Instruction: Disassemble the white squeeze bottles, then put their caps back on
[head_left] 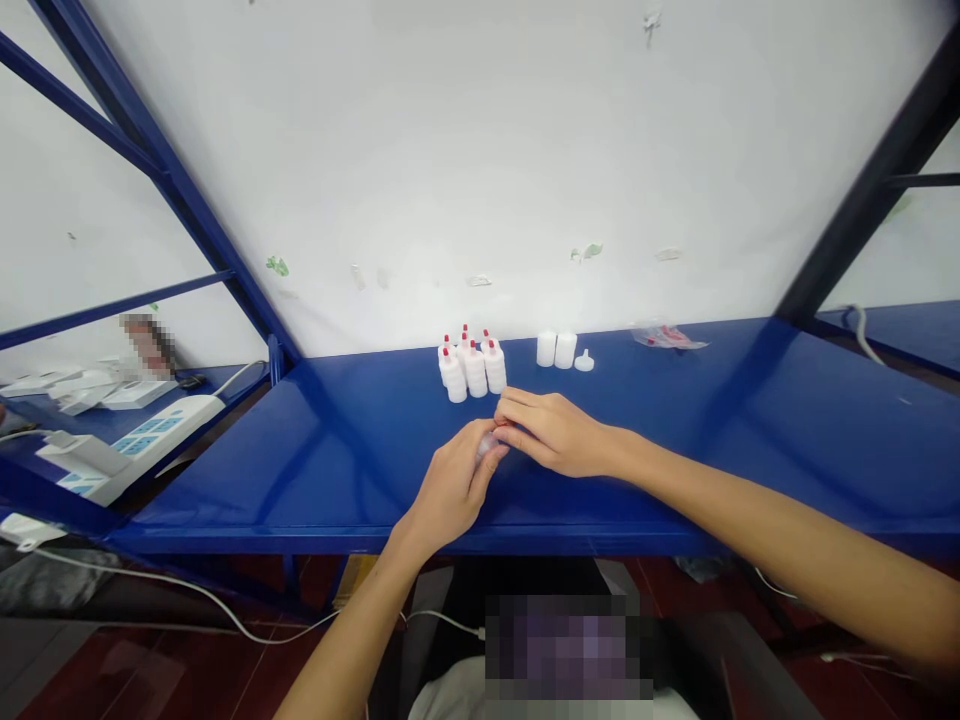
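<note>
Above the front half of the blue table, my left hand (455, 482) is wrapped round a small white squeeze bottle (486, 446), most of which its fingers hide. My right hand (551, 432) meets it at the bottle's top, thumb and fingers pinched on a red tip cap (501, 425) that barely shows. Just beyond the hands stands a tight group of several white bottles (475, 372), upright, with red tips. To their right are two white bottles (555, 350) without nozzles, and a loose white nozzle lid (584, 361) lies beside them.
A clear plastic bag (667, 336) with red pieces lies at the back right of the blue table (360, 450). On the left, beyond the blue frame post (217, 235), are a white power strip (154, 440) and white boxes (139, 393). A white wall rises behind.
</note>
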